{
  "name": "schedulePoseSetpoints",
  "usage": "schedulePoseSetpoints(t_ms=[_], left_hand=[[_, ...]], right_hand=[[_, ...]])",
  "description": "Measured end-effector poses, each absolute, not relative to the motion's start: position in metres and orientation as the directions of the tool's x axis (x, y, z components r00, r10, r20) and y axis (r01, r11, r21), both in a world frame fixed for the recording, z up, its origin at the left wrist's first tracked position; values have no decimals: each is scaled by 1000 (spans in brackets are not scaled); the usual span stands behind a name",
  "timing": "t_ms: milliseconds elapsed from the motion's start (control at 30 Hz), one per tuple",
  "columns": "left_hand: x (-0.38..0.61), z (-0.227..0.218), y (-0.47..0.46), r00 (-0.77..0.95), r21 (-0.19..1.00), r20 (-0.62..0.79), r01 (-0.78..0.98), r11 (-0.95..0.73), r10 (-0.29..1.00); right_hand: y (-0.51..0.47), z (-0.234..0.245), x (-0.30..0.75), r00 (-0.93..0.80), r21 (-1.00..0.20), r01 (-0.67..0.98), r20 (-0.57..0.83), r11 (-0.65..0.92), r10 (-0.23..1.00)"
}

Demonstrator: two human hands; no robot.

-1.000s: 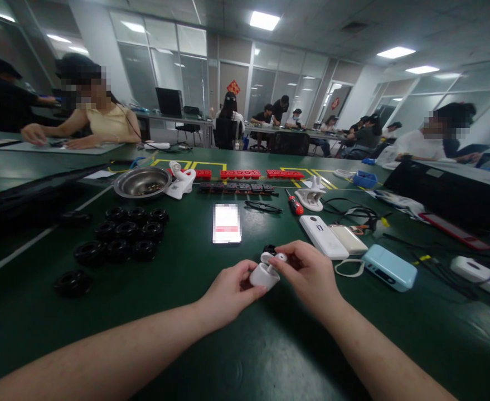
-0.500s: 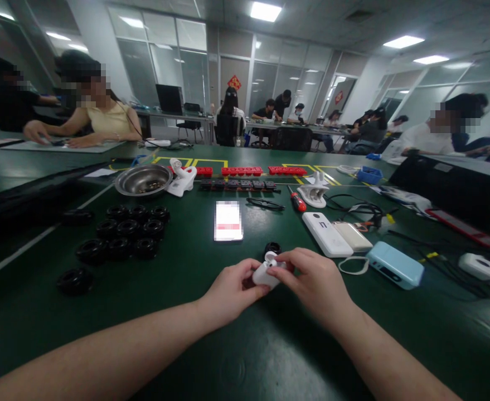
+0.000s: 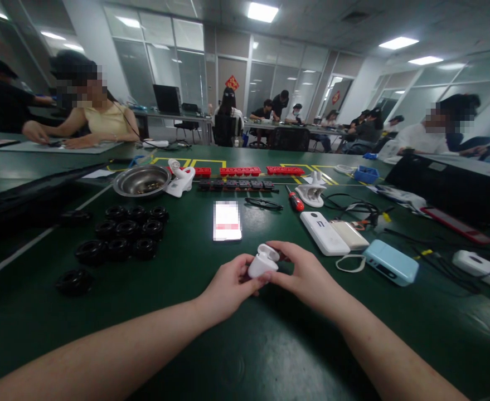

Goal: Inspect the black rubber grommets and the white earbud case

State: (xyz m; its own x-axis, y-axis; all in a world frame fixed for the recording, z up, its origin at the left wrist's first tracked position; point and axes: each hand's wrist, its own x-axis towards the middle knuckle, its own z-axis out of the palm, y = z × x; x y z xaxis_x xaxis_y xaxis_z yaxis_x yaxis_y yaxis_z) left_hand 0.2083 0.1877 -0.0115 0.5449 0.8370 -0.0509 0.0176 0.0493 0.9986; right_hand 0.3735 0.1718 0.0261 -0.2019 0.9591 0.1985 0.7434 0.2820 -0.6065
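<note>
A small white earbud case (image 3: 263, 266) with its round lid tipped back is held up above the green table. My left hand (image 3: 230, 284) is closed round its lower left side, thumb across the front. The thumb of my right hand (image 3: 307, 274) touches the lower right of the case, and its fingers curl behind the raised lid. Whether earbuds sit inside cannot be made out. Just beyond the case lies a phone (image 3: 227, 221) with a lit screen.
Several black rings (image 3: 127, 229) stand in rows on the left. Further back are a metal bowl (image 3: 141, 181), red trays (image 3: 240, 171) and glasses (image 3: 263, 204). To the right lie a screwdriver (image 3: 296, 200), white power bank (image 3: 325, 233), light-blue power bank (image 3: 391, 263) and cables. Co-workers sit beyond.
The case has turned more upright and its lid shows wider. My right fingers have moved from the front of the opening to behind the lid. The black ring behind the case is now hidden.
</note>
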Motion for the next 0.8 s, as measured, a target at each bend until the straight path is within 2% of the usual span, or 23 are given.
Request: schedulePoseSetpoints(t_ms=[133,400,500,700,800], left_hand=[[210,-14,190,524,995,-65,-34,97,850],[210,-13,189,520,995,-88,10,97,849],[209,-14,189,530,997,-64,-2,76,846],[207,-9,187,526,996,-83,77,50,846],[205,-4,185,521,993,-101,102,55,848]], right_hand=[[170,24,368,-236,-534,761,301,368,924],[169,22,366,-202,-568,739,327,363,923],[168,26,368,-179,-570,727,382,383,907],[175,39,388,-38,-509,737,626,444,779],[190,43,420,125,-481,828,659,289,742]])
